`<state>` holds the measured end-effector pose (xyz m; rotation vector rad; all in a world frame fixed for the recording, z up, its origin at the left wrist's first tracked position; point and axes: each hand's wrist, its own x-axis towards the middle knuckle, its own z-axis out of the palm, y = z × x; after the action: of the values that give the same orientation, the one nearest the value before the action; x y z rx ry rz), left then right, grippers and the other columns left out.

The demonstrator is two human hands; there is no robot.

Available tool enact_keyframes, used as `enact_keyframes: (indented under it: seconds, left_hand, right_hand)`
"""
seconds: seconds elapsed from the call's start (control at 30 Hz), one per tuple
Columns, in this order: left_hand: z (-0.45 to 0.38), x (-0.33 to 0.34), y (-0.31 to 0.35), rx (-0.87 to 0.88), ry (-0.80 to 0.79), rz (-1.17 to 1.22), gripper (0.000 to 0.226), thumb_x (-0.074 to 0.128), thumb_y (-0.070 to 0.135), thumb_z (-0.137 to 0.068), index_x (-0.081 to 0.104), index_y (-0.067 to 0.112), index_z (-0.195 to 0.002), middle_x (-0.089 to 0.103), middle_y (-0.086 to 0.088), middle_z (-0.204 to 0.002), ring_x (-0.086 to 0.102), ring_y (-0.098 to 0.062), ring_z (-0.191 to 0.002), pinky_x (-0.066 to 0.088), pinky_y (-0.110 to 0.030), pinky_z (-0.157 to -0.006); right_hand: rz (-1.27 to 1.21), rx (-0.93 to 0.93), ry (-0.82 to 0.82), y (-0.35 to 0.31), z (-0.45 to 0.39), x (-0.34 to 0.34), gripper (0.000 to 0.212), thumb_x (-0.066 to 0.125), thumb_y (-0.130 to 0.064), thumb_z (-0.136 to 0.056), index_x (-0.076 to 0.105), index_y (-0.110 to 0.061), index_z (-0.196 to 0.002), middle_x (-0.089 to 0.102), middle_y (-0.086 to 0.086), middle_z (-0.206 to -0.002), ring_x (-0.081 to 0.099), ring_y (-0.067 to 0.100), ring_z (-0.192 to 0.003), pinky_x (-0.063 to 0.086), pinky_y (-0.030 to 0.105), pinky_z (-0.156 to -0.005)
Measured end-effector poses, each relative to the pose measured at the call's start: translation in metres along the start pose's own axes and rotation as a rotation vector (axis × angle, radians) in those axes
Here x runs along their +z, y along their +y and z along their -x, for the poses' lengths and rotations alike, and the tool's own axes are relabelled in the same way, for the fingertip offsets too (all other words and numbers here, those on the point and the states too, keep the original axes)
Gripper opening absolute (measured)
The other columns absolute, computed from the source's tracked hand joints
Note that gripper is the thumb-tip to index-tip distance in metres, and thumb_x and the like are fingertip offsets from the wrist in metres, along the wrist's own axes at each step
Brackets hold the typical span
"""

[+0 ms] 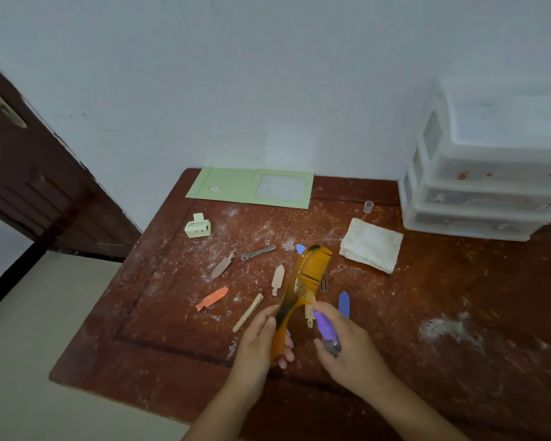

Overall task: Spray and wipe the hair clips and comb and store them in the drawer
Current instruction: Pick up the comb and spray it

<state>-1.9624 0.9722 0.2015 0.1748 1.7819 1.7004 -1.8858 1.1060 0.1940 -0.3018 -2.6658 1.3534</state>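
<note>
Left hand grips the amber comb by its handle, long axis slanting up-right above the table, teeth facing the purple spray bottle clasped in right hand just beside.

Head view: looks forward and down, close above the worn reddish-brown wooden surface.
Far edge: meets the white wall.

Two bare forearms come into view from the lower edge, each ending in a hand: the left hand and the right hand. No sleeve covers either forearm as far as the picture shows. The fingers are slender, with short nails. Wrists and fingers look bare.
</note>
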Motion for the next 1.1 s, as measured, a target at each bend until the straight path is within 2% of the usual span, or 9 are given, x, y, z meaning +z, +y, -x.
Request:
enact_keyframes:
  seconds: [0.1,0.2,0.3,0.37,0.47,0.57,0.73,1.0,1.1]
  left_hand:
    - [0.0,-0.001,0.002,-0.1,-0.031,0.208,0.025,0.035,0.013,-0.096,0.052,0.026,-0.108,0.057,0.0,-0.053,0.051,-0.009,-0.041,0.04,-0.017,-0.038]
    - [0.0,-0.003,0.004,-0.104,-0.034,0.354,0.03,0.029,0.037,-0.094,0.053,0.028,-0.109,0.054,-0.002,-0.054,0.041,-0.008,-0.039,0.03,-0.016,-0.035]
    - [-0.005,-0.004,0.002,-0.145,-0.027,0.367,0.045,0.024,0.04,-0.094,0.048,0.012,-0.119,0.052,-0.003,-0.058,0.038,-0.007,-0.039,0.027,-0.015,-0.033]
    - [-0.005,-0.004,0.002,-0.144,-0.043,0.281,0.041,0.028,0.032,-0.096,0.046,0.01,-0.125,0.053,-0.002,-0.062,0.039,-0.006,-0.041,0.027,-0.015,-0.035]
    - [-0.002,0.0,0.008,-0.101,-0.051,0.084,0.027,0.038,0.021,-0.095,0.053,0.021,-0.117,0.055,0.008,-0.072,0.049,0.001,-0.049,0.035,-0.012,-0.044]
    - [-0.001,-0.001,0.011,0.104,0.083,-0.272,0.029,0.053,0.008,-0.088,0.053,0.019,-0.115,0.056,0.014,-0.094,0.054,0.003,-0.082,0.039,0.003,-0.064]
    - [0.001,-0.005,0.012,0.377,0.134,-0.595,0.04,0.062,0.011,-0.083,0.053,0.017,-0.122,0.047,0.024,-0.094,0.047,0.01,-0.088,0.034,0.004,-0.072]
    - [0.004,-0.006,0.01,0.468,0.129,-0.655,0.044,0.064,0.013,-0.082,0.053,0.015,-0.124,0.048,0.019,-0.091,0.049,0.004,-0.084,0.035,-0.001,-0.069]
    - [0.006,-0.007,0.012,0.434,0.126,-0.641,0.044,0.062,0.015,-0.084,0.05,0.018,-0.126,0.047,0.019,-0.091,0.049,0.002,-0.081,0.035,-0.003,-0.068]
  right_hand:
    - [-0.074,0.065,0.036,-0.003,0.001,-0.002,0.055,0.06,-0.01,-0.085,0.028,-0.04,-0.117,0.042,-0.027,-0.098,0.052,-0.014,-0.073,0.037,0.0,-0.065]
    - [-0.109,0.107,0.081,-0.008,0.002,-0.009,0.058,0.061,-0.004,-0.083,0.029,-0.042,-0.113,0.041,-0.028,-0.094,0.057,-0.001,-0.074,0.041,0.004,-0.062]
    - [-0.127,0.131,0.1,-0.014,0.002,-0.018,0.059,0.062,-0.005,-0.083,0.027,-0.047,-0.105,0.043,-0.026,-0.093,0.057,0.003,-0.076,0.041,0.002,-0.065]
    - [-0.111,0.118,0.121,-0.017,0.001,-0.024,0.058,0.062,-0.005,-0.082,0.029,-0.047,-0.106,0.044,-0.025,-0.093,0.055,-0.009,-0.076,0.04,0.001,-0.064]
    - [-0.085,0.115,0.166,-0.02,-0.003,-0.032,0.055,0.063,-0.005,-0.082,0.033,-0.042,-0.109,0.043,-0.025,-0.101,0.051,-0.004,-0.083,0.036,-0.003,-0.066]
    - [-0.021,0.116,0.166,-0.021,-0.008,-0.039,0.052,0.061,-0.008,-0.084,0.035,-0.036,-0.119,0.044,-0.014,-0.11,0.049,0.009,-0.104,0.035,0.007,-0.079]
    - [0.152,0.115,0.112,-0.022,-0.018,-0.039,0.054,0.054,-0.014,-0.089,0.031,-0.02,-0.137,0.044,-0.001,-0.137,0.046,0.017,-0.121,0.03,0.012,-0.086]
    - [0.139,0.136,0.151,-0.026,-0.033,-0.043,0.058,0.055,-0.008,-0.087,0.03,-0.023,-0.137,0.058,0.006,-0.113,0.048,0.009,-0.086,0.039,0.02,-0.072]
    - [0.199,0.16,0.183,-0.02,-0.04,-0.053,0.055,0.053,-0.01,-0.088,0.03,-0.021,-0.136,0.054,-0.006,-0.078,0.047,0.004,-0.063,0.036,0.014,-0.055]
